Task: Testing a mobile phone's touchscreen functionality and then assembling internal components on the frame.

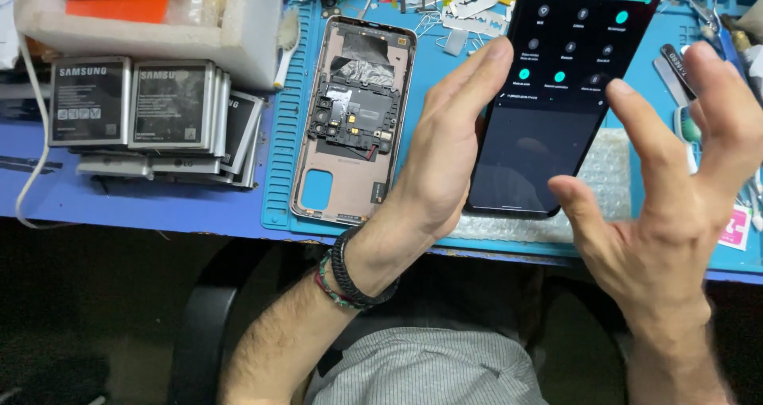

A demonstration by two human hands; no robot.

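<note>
Across the blue ribbed silicone work mat (280, 135) on the blue tabletop, a dark glass-fronted smartphone (548, 127) with a lit screen is propped up, its long axis running from the near edge of the mat away and slightly rightwards, its top end cut off by the upper edge of the view. Its bottom end rests over a clear bubble-wrap sheet (604, 174). The left hand (449, 147) grasps the phone's left edge, fingers extended along it, a dark braided wristband (350, 274) on the wrist. The right hand (675, 190) hovers open just right of the screen, fingers spread and holding nothing. Left of the phone lies an opened phone back housing (350, 119) with its black circuit board showing, lengthwise parallel. Further left sits a stack of grey rectangular phone batteries (151, 115), beside a white foam box (143, 35).
</note>
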